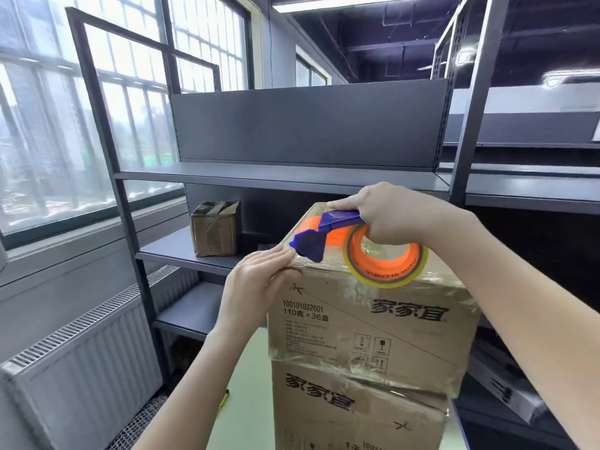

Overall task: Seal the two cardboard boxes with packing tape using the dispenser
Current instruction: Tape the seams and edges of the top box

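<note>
Upper box (pixel 367 316), stacked on lower box (pixel 354 414): right hand (pixel 386 216) fingers clasp tape dispenser (pixel 337 238) on top; left hand (pixel 256 280) fingers flat, open, at top's left edge.

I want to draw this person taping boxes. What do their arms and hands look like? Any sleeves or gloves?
Both arms are bare all the way to the picture's edge, so no sleeves show. The left hand and the right hand wear no gloves. I see no rings, watch or bracelets on either wrist. The fingernails look short and plain, with no polish that I can make out.
</note>
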The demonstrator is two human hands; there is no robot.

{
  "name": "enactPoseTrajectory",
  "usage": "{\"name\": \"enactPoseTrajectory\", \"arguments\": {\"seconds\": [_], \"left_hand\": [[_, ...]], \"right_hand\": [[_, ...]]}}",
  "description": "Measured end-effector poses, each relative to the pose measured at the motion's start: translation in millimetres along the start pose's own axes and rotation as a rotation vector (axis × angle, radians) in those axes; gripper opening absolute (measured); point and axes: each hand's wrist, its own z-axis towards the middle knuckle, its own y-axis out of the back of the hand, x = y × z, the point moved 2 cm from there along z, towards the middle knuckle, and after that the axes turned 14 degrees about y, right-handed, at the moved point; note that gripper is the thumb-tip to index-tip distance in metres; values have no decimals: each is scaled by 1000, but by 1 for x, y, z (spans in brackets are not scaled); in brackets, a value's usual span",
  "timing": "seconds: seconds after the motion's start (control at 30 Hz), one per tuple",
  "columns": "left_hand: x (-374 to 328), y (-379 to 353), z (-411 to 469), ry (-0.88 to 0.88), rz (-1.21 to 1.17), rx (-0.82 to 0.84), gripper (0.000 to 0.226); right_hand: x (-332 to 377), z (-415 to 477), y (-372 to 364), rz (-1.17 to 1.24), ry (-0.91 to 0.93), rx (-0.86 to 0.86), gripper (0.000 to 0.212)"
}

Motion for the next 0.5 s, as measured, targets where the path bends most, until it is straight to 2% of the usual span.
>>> {"name": "enactPoseTrajectory", "arguments": {"seconds": [0.17,0.3,0.5], "left_hand": [[20,12,12,48,-66,52,9],[21,11,12,85,-132,6,26],[15,10,12,88,-115,16,31]], "right_hand": [[16,28,-2,55,-16,-10,78],[9,24,1,105,-44,40,75],[9,10,8,85,-14,65,75]]}}
